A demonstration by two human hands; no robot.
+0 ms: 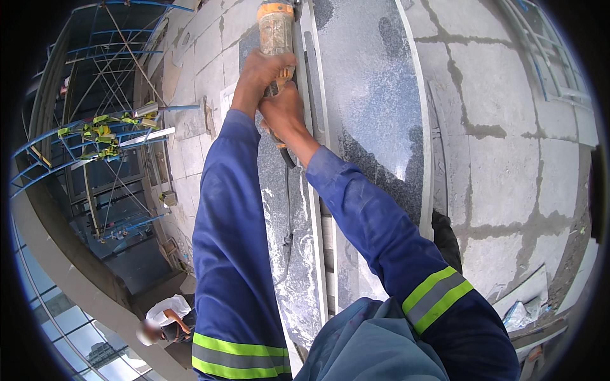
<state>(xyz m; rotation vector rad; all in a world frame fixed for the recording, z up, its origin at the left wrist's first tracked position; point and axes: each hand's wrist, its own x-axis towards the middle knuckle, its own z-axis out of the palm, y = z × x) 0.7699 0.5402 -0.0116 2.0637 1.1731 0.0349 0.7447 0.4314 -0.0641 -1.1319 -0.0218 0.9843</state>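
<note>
Your left hand (259, 71) and right hand (284, 106) on a power tool (276, 35), top cropped.
Fingers (284, 60) curl round its scuffed body, tips partly hidden; white-streaked stone slab (304, 222) below.

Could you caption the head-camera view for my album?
Bare left hand and right hand grip an orange-banded cylindrical power tool over a long, speckled grey stone slab.

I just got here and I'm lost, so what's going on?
The person's left hand grips a dusty orange power tool, with the right hand behind it at the tool's rear. The tool is over a long grey slab, and its black cord trails back. A second slab lies to the right.
</note>
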